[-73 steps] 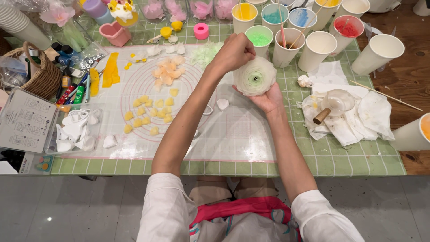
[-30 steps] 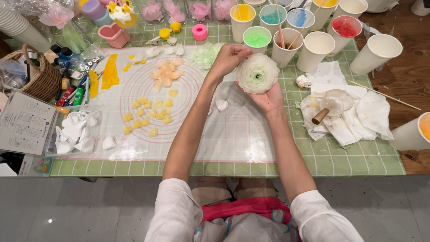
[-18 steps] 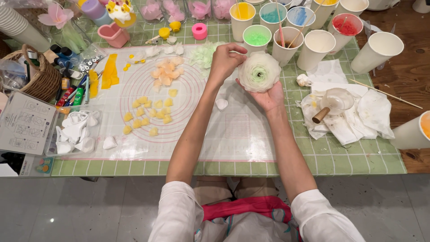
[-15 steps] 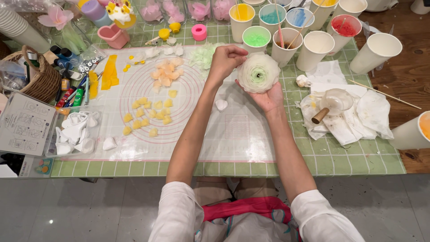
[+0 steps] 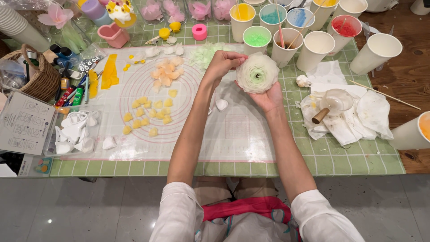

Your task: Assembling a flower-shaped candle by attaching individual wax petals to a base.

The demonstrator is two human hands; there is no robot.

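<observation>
I sit at a craft table in a hobby workshop: a green gridded mat (image 5: 340, 157) covers it, paper cups of coloured wax (image 5: 256, 39) stand along the far edge, and a basket of paint tubes (image 5: 40, 80) sits at far left.

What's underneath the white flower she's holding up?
The right hand cups the white flower from below, while the left hand touches its edge. The flower covers the right hand's fingers and the mat directly beneath.
</observation>
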